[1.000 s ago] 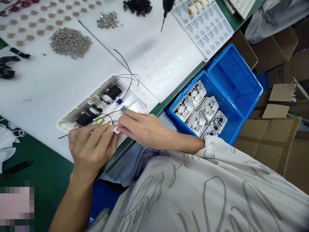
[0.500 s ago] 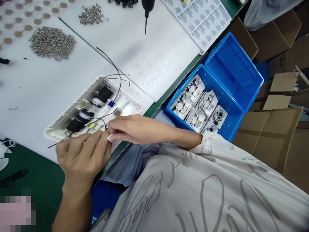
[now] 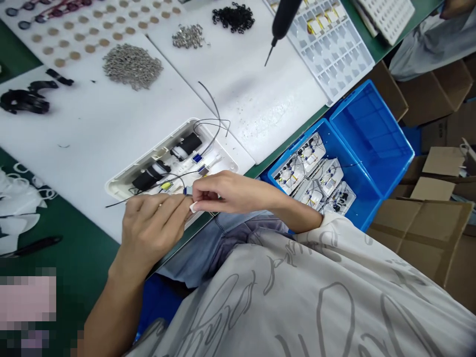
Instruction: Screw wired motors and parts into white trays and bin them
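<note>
A white plastic housing (image 3: 115, 183) lies near the table's edge, holding two black cylindrical parts, small boards, a yellow component (image 3: 166, 186) and thin black wires (image 3: 215, 106). Over its near side, my left hand (image 3: 154, 223) is closed with knuckles up, its fingertips hidden. My right hand (image 3: 230, 192) meets it there, thumb and fingers pinched together. A small white piece (image 3: 193, 207) shows at the right thumb tip; what it is I cannot make out. A bit of blue shows beside the right fingertips. Whatever lies between the hands is covered by them.
Piles of metal screws (image 3: 132, 67) and black rings (image 3: 233, 17) lie farther back. A screwdriver (image 3: 282, 22) hangs tip down near a white compartment tray (image 3: 316, 57). At right, a blue bin (image 3: 366, 213) holds several filled housings. Cardboard boxes (image 3: 420, 223) stand beyond.
The view has shifted, so the table, housing and hands appear farther right. Both hands remain together at the housing's near side in much the same pose.
</note>
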### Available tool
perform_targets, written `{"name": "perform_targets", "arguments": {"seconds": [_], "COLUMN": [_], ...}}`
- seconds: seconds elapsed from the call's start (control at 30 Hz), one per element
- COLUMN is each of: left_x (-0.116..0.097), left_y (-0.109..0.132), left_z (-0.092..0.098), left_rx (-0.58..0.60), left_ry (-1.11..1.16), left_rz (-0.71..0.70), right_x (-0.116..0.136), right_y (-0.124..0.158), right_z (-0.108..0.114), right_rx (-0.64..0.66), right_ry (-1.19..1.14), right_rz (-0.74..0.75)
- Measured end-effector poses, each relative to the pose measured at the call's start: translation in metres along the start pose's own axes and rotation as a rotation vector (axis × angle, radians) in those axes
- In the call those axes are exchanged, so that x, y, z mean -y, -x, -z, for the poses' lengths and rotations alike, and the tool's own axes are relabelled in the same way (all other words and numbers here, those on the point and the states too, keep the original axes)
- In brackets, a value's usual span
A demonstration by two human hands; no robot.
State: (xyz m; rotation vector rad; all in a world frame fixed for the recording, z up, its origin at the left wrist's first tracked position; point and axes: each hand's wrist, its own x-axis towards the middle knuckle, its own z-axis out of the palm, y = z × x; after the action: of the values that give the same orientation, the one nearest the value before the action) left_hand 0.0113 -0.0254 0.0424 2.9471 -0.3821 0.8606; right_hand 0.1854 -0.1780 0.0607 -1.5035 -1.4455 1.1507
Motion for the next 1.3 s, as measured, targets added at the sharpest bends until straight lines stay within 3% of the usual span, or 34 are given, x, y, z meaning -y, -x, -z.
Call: {"name": "perform_targets", "arguments": {"seconds": [0.17, 0.27, 0.5, 0.6, 0.7, 0.97, 1.3], "left_x": [-0.005, -0.004, -0.001, 0.000, 0.003, 0.003, 0.010], "left_y": [-0.001, 0.000, 0.002, 0.003, 0.004, 0.006, 0.006], "left_z": [0.000, -0.003, -0.007, -0.009, -0.010, -0.006, -0.004], "left_rx": [0.040, 0.006, -0.033, -0.069, -0.084, -0.037, -0.041], "left_ry": [-0.050, -0.065, -0.066, -0.063, -0.070, -0.054, 0.020], "left_rz": [-0.033, -0.012, 0.033, 0.055, 0.064, 0.076, 0.109], "right_x": [0.005, 0.007, 0.004, 0.003, 0.002, -0.008, 0.001], "right_y": [-0.006, -0.010, -0.013, -0.011, -0.012, -0.020, -0.019], "right_z": [0.016, 0.020, 0.017, 0.018, 0.022, 0.016, 0.011], "right_rx": [0.223, 0.263, 0.212, 0.173, 0.214, 0.228, 0.116], "right_ry": [0.187, 0.297, 0.283, 0.261, 0.185, 0.066, 0.032], "right_rz": [-0.042, -0.021, 0.079, 0.059, 0.040, -0.035, 0.018]}}
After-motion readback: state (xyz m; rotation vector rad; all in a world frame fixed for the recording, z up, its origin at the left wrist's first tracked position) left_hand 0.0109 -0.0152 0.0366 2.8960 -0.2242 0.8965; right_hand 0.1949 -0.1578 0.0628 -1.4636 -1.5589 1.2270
